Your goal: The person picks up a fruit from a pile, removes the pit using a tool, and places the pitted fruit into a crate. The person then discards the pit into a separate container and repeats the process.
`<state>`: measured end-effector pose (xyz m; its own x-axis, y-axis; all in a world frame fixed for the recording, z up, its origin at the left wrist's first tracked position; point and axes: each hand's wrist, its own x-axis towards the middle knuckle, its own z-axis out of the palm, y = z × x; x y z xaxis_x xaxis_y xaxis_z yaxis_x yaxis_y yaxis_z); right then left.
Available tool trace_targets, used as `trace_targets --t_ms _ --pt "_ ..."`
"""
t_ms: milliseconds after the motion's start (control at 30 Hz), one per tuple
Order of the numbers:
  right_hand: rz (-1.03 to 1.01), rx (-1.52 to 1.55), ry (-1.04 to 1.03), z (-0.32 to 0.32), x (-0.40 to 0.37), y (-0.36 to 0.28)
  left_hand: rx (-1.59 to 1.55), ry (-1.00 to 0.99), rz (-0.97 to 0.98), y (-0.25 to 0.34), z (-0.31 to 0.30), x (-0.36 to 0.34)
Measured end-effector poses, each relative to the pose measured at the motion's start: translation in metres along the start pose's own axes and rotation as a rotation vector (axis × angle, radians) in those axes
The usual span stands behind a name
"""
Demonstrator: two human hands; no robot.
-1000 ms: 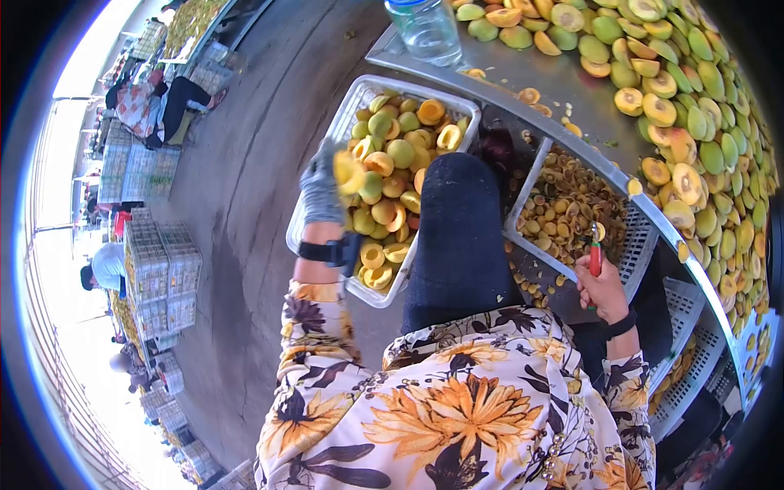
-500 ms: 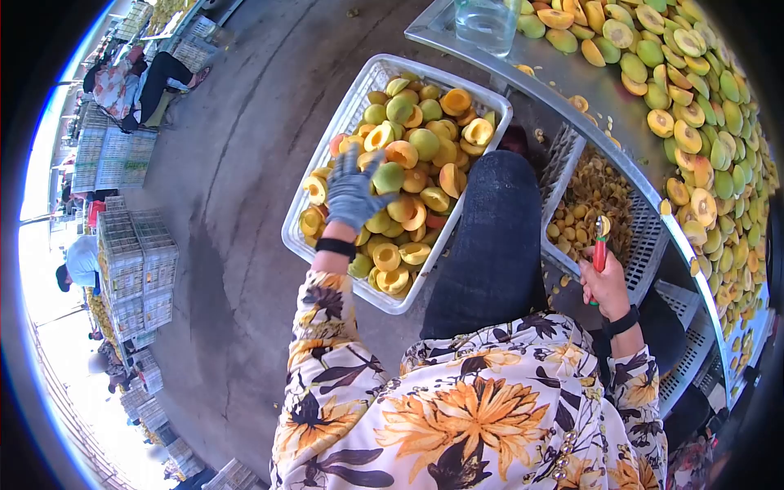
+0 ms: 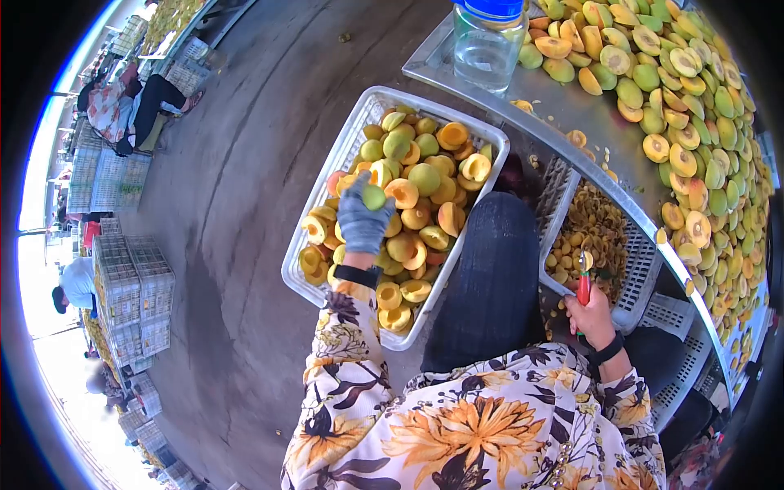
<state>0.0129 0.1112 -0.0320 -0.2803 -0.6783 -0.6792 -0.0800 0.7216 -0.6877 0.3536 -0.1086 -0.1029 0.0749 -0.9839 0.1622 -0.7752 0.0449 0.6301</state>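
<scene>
My left hand (image 3: 363, 222), in a grey glove, is over the white crate (image 3: 324, 181) of halved yellow-green fruit (image 3: 425, 179). Its fingers are curled round a green fruit half (image 3: 373, 197). My bare right hand (image 3: 591, 317) grips a red-handled tool (image 3: 584, 287) whose metal loop points up, with a yellowish piece at its tip. Beneath that tip sits a second crate (image 3: 554, 214) holding small brownish-yellow pieces (image 3: 592, 224).
A metal table (image 3: 572, 114) carries a large heap of fruit halves (image 3: 694, 155) and a blue-lidded clear jar (image 3: 484, 49). Stacked crates (image 3: 135, 290) stand at the left. One person (image 3: 122, 106) sits at upper left; another (image 3: 77, 282) is bent over by the stack.
My left hand has closed round a fruit half after being spread over the crate. My right hand and tool have shifted slightly left and lower. The view has tilted, showing more of the jar.
</scene>
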Motion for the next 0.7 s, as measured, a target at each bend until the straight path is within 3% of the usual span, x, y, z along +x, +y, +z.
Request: trace_targets --t_ms 67,133,267,333,467,500,600,633,700 --pt "0.011 -0.009 0.013 -0.003 0.007 0.004 -0.259 -0.006 -0.074 0.026 -0.01 0.035" --pt "-0.002 -0.077 0.014 -0.006 0.014 0.004 -0.18 0.077 0.038 0.017 0.014 0.079" --pt "0.046 -0.162 0.067 -0.003 0.021 -0.009 -0.064 0.106 -0.09 0.024 0.052 0.162" --pt "0.061 -0.212 0.095 -0.003 0.025 -0.005 0.071 -0.07 -0.083 -0.008 0.085 0.189" --pt "-0.137 -0.399 0.144 -0.006 0.032 0.01 0.407 -0.227 0.035 -0.035 0.104 0.205" --pt "-0.084 -0.34 0.14 -0.008 0.037 0.02 0.525 -0.253 0.088 -0.033 0.102 0.208" --pt "0.092 -0.268 0.134 -0.001 0.038 0.0 0.451 -0.37 0.023 -0.026 0.096 0.211" --pt "0.203 -0.259 0.135 0.001 0.039 -0.009 0.491 -0.287 0.113 -0.026 0.1 0.211" --pt "0.152 -0.31 0.15 -0.002 0.046 0.014 0.461 -0.296 0.148 -0.027 0.107 0.216"
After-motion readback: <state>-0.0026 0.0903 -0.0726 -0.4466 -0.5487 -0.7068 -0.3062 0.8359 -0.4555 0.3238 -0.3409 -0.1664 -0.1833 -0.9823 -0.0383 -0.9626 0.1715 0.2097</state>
